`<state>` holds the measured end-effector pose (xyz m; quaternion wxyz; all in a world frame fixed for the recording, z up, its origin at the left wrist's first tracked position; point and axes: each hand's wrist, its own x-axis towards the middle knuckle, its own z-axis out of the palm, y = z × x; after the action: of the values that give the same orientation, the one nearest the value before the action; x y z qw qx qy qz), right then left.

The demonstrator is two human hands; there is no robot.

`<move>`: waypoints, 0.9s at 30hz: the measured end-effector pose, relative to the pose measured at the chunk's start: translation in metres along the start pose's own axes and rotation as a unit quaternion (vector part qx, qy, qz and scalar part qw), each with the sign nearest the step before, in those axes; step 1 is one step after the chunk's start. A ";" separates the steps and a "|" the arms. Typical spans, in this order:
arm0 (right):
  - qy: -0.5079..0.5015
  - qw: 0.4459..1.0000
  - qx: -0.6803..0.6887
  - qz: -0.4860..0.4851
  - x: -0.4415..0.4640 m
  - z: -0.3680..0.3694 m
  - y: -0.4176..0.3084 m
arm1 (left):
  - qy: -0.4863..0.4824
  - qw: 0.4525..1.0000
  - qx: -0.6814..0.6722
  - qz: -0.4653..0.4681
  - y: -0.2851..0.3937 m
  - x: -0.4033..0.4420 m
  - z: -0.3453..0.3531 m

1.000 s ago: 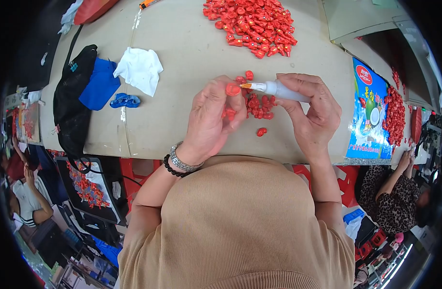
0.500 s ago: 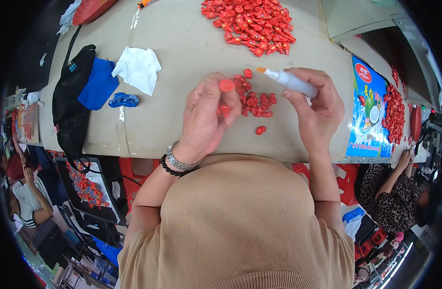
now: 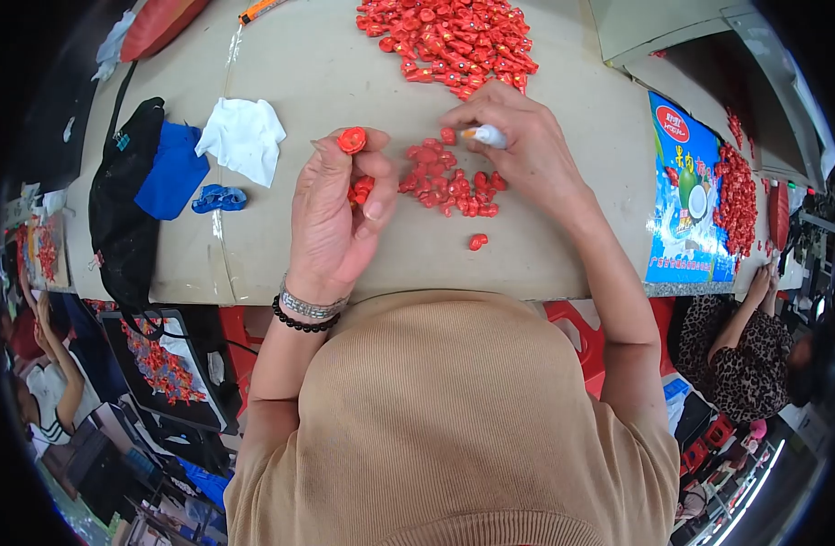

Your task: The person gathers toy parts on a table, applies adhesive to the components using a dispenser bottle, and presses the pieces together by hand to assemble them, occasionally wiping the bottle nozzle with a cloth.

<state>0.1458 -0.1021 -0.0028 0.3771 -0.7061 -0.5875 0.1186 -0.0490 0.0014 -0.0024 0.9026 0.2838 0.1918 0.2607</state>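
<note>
My left hand (image 3: 331,214) is raised over the table, pinching a small red plastic piece (image 3: 352,139) between thumb and fingers. More red pieces (image 3: 361,189) are tucked into its curled fingers. In my right hand (image 3: 526,150) is a white nozzle bottle (image 3: 488,136) with an orange tip, most of its body hidden by the palm. The right fingertips reach to a single red piece (image 3: 448,136); whether they touch it I cannot tell. Between the hands lies a loose cluster of red pieces (image 3: 458,189), with a stray red piece (image 3: 478,242) nearer my body.
A large pile of red parts (image 3: 449,41) lies at the back. To the left are a white cloth (image 3: 242,138), a blue cloth (image 3: 172,168), a black bag (image 3: 126,209) and an orange cutter (image 3: 258,11). A blue printed sheet (image 3: 686,196) lies right. Co-workers sit on both sides.
My left hand has moved left and up with its red piece. My right hand has moved left and forward with the bottle, towards the lone red piece behind the cluster.
</note>
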 end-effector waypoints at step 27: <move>0.108 0.839 0.455 0.279 -0.032 -0.021 -0.033 | -0.021 0.993 0.095 -0.066 -0.020 0.001 0.026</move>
<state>0.1254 -0.1386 0.0251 0.6678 -0.5977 -0.2008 0.3955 -0.0278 -0.0230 0.0050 0.8908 0.3601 0.2151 0.1748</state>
